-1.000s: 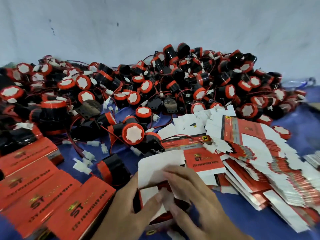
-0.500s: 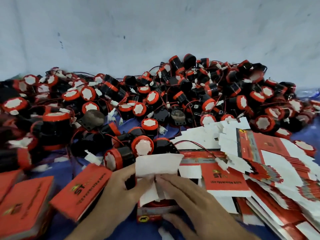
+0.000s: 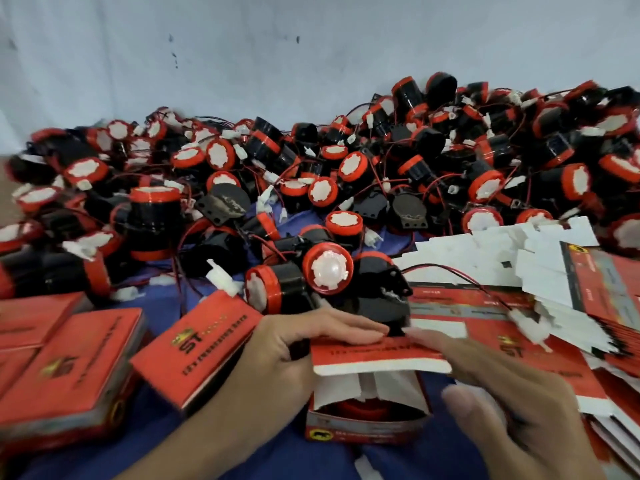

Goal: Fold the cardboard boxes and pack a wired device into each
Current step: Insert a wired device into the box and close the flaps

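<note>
Head view: box [image 3: 367, 422] sits at 6 o'clock on blue cloth [image 3: 162, 306], upright, top open. A red device [image 3: 360, 407] shows inside under white inner flaps. Lid flap [image 3: 377, 353] is tilted over the opening, not tucked in. My left hand [image 3: 287, 344] comes in from 9 o'clock of the box, fingers straight and together, flat on the lid, thumb by the box side. My right hand [image 3: 502, 403] comes from 3 o'clock, fingers straight and slightly apart, tips on the lid, thumb free; it is blurred. Device pile [image 3: 346, 174] at 12 o'clock. Flat blanks [image 3: 554, 271] at 2 o'clock. Closed boxes [image 3: 69, 368] at 9 o'clock.
</note>
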